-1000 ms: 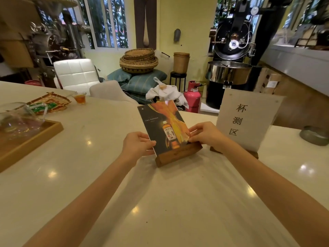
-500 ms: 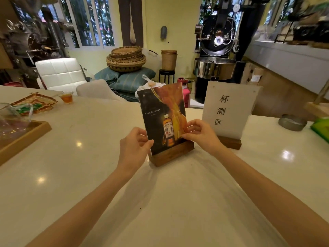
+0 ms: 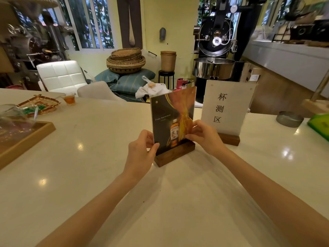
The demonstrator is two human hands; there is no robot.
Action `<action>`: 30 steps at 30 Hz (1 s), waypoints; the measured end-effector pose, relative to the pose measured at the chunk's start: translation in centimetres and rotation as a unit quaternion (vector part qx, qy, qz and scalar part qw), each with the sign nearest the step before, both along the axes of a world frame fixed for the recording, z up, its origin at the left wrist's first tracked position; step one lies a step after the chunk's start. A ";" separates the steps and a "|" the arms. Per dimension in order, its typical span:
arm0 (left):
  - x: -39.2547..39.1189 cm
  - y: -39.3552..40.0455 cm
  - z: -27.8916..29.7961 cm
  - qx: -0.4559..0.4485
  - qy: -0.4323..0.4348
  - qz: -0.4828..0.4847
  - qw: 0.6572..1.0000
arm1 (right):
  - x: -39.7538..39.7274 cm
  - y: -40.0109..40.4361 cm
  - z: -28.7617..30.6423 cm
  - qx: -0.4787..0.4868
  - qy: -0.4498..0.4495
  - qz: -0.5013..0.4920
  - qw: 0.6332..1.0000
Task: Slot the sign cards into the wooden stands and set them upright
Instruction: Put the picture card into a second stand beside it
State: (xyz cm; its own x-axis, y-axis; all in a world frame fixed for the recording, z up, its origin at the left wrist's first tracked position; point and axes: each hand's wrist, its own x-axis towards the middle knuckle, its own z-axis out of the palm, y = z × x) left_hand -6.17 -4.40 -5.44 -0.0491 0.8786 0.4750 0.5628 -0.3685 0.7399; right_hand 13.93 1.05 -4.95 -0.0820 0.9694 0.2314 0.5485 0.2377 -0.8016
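Observation:
A dark sign card (image 3: 170,111) with a whisky bottle picture stands nearly upright in a wooden stand (image 3: 175,155) on the white counter (image 3: 178,202). My left hand (image 3: 140,154) pinches the card's lower left edge. My right hand (image 3: 204,138) grips its lower right edge. To the right, a white sign card (image 3: 229,106) with black characters stands upright in its own wooden stand (image 3: 229,139), untouched.
A wooden tray (image 3: 26,138) with glassware sits at the left, with a woven basket (image 3: 38,105) and a small glass of tea (image 3: 69,98) behind it. A grey metal dish (image 3: 289,119) and a green item (image 3: 320,124) lie at the far right.
The dark card has swung from leaning back to nearly upright in its stand, both hands staying on its lower edges. My view has lifted and shifted left.

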 end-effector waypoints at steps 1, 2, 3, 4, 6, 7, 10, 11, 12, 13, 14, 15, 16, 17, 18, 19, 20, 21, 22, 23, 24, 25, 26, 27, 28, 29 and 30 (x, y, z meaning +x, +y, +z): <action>0.0 -0.1 0.0 0.005 0.003 -0.001 1.000 | 0.0 -0.1 0.0 0.007 -0.011 -0.001 1.000; 0.1 -0.1 -0.1 0.009 0.005 0.000 1.000 | 0.0 -0.2 0.0 0.013 -0.018 -0.001 1.000; 0.1 -0.1 0.0 0.012 0.005 0.000 1.000 | 0.0 -0.3 0.1 0.016 -0.022 0.000 1.000; 0.1 -0.2 0.0 0.015 0.006 0.000 1.000 | -0.1 -0.4 0.1 0.015 -0.023 -0.002 1.000; 0.0 -0.1 0.0 0.017 0.009 -0.003 1.000 | 0.0 -0.4 0.1 -0.002 -0.026 -0.004 1.000; 0.0 -0.1 -0.1 0.013 0.012 -0.003 1.000 | 0.1 -0.4 0.0 -0.016 -0.026 0.001 1.000; -0.3 0.2 -0.2 -0.019 0.033 -0.006 0.999 | 1.2 -0.7 -0.4 -0.048 -0.008 0.014 0.999; -0.4 0.3 -0.3 -0.027 0.034 -0.013 0.999 | 1.8 -0.9 -0.5 -0.050 -0.001 0.004 0.999; -0.5 0.4 -0.3 -0.032 0.031 -0.021 0.999 | 2.5 -1.0 -0.7 -0.047 0.005 -0.015 0.999; -0.6 0.4 -0.3 -0.035 0.030 -0.029 0.999 | 3.5 -1.2 -0.8 -0.043 0.017 -0.042 0.998; -0.7 0.5 -0.2 -0.037 0.032 -0.036 0.998 | 4.5 -1.2 -0.8 -0.045 0.040 -0.071 0.996; -0.7 0.6 -0.1 -0.038 0.036 -0.041 0.998 | 5.6 -1.3 -0.7 -0.049 0.075 -0.096 0.991; -0.8 0.7 0.0 -0.037 0.040 -0.043 0.998 | 6.8 -1.4 -0.6 -0.049 0.112 -0.119 0.985; -0.7 0.9 0.0 -0.034 0.041 -0.044 0.998 | 7.9 -1.5 -0.3 -0.036 0.139 -0.143 0.979; -0.7 1.0 0.0 -0.031 0.040 -0.043 0.998 | 8.9 -1.6 0.0 -0.014 0.150 -0.171 0.974; -0.6 1.1 0.0 -0.027 0.038 -0.042 0.998 | 9.8 -1.8 0.3 0.014 0.148 -0.198 0.969; -0.4 1.2 -0.1 -0.025 0.035 -0.043 0.998 | 10.4 -1.8 0.6 0.043 0.140 -0.224 0.964; -0.2 1.2 -0.2 -0.022 0.033 -0.044 0.998 | 11.0 -1.9 0.9 0.067 0.130 -0.244 0.959; -0.1 1.1 -0.4 -0.020 0.028 -0.044 0.998 | 11.3 -1.9 1.0 0.080 0.117 -0.261 0.955; 0.0 1.1 -0.4 -0.018 0.022 -0.044 0.999 | 11.6 -1.7 1.0 0.081 0.104 -0.274 0.953; 0.0 1.0 -0.5 -0.017 0.016 -0.042 0.999 | 11.8 -1.5 0.8 0.068 0.089 -0.282 0.953; 0.1 1.0 -0.4 -0.017 0.013 -0.040 0.999 | 11.9 -1.2 0.7 0.048 0.076 -0.283 0.955; 0.1 1.0 -0.3 -0.016 0.012 -0.038 0.999 | 11.9 -1.0 0.5 0.026 0.067 -0.277 0.958; 0.1 1.1 -0.2 -0.015 0.014 -0.036 0.999 | 11.8 -0.8 0.3 0.008 0.065 -0.263 0.963; 0.1 1.1 -0.2 -0.013 0.015 -0.035 0.999 | 11.8 -0.5 0.2 -0.004 0.069 -0.246 0.967; 0.2 1.1 -0.1 -0.011 0.017 -0.031 0.999 | 11.6 -0.3 0.1 -0.009 0.074 -0.228 0.971; 0.2 1.1 0.0 -0.010 0.018 -0.027 0.999 | 11.5 -0.2 0.1 -0.012 0.079 -0.212 0.974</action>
State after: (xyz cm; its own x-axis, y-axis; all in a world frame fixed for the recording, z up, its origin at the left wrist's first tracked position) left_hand -5.93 -3.33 -5.48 0.0145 0.8887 0.4583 0.5688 -0.3843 0.7272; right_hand 25.39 0.81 -4.83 0.3624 0.9134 0.1856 0.4625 -0.0034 -0.8866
